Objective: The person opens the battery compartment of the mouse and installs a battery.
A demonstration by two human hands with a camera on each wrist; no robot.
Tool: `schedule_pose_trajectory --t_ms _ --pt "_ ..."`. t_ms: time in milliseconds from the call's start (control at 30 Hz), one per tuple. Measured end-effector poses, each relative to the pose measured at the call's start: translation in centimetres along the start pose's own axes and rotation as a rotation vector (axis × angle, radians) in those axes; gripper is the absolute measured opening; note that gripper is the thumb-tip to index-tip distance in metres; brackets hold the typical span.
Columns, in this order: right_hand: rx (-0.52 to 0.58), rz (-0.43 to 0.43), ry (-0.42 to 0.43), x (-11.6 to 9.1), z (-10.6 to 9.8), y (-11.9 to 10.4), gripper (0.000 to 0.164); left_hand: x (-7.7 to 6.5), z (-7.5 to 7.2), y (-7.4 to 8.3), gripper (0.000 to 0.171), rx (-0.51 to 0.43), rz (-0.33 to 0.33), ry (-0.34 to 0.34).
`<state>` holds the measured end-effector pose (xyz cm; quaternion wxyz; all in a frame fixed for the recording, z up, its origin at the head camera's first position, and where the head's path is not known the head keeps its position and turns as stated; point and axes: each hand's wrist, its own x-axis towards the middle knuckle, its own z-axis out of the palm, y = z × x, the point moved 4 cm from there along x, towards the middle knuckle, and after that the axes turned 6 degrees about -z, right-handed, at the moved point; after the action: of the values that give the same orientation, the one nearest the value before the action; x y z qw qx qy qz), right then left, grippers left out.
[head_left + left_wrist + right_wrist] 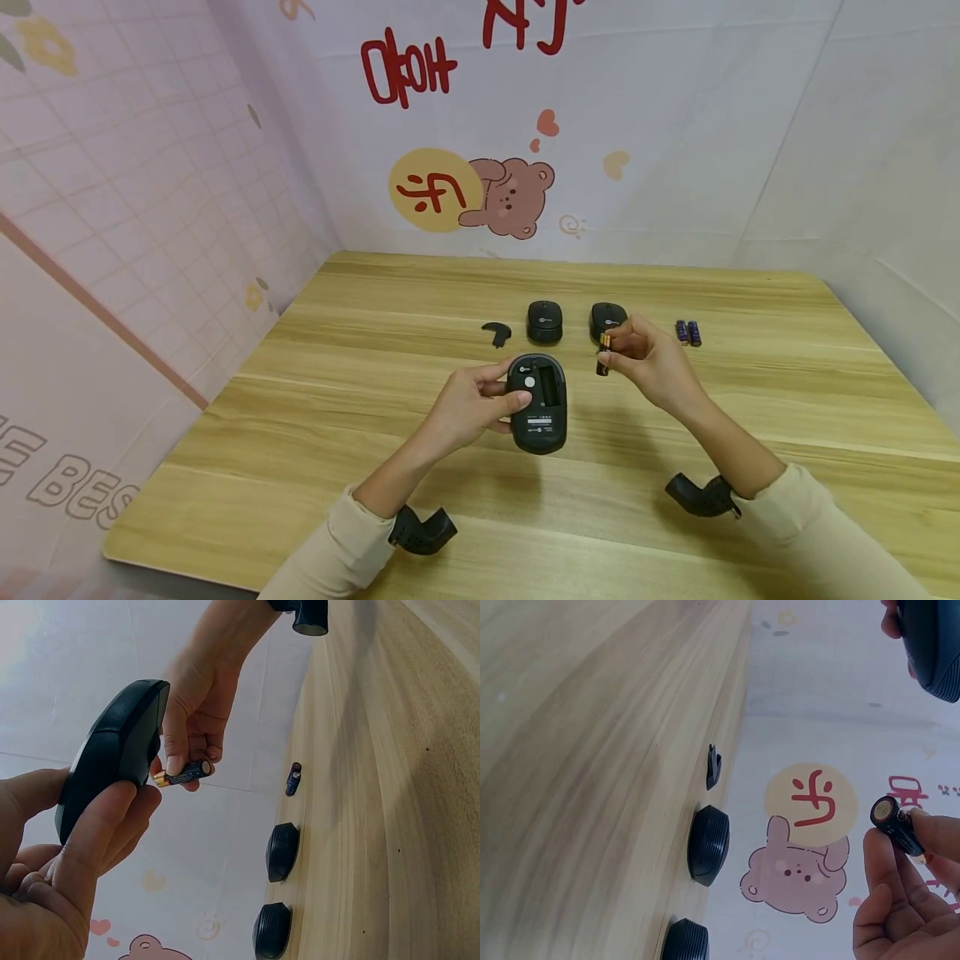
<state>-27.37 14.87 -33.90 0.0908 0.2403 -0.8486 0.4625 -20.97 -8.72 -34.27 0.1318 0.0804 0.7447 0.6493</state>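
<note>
My left hand [468,404] grips a black computer mouse [546,429] by its side, thumb on the underside. That underside faces the head camera, showing a label and an uncovered battery slot. To the right, my right hand [660,367] pinches black batteries with gold ends [603,367] between thumb and fingers, a short way from the mouse. In the left wrist view the batteries [187,773] appear just beyond the mouse [112,754]. The right wrist view shows one round battery end [885,809]. Both hands are raised above the table.
Two more black mice [544,322] [606,318] stand upright toward the table's back. Left of them lies a small black battery cover [497,333]. Two dark blue batteries [687,333] lie side by side at the right. A printed cloth wall [675,208] rises behind the wooden table [300,467].
</note>
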Motion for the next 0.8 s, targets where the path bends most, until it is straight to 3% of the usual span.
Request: schedule_pose_trajectory --t_ms 433,800 --pt "0.081 -0.037 0.036 -1.2 0.1 -0.3 0.014 -0.1 0.2 0.1 0.056 -0.003 -0.001 -0.005" --pt "0.119 -0.106 0.058 -1.9 -0.4 -2.7 0.010 -0.2 0.2 0.1 0.055 -0.002 -0.012 0.008"
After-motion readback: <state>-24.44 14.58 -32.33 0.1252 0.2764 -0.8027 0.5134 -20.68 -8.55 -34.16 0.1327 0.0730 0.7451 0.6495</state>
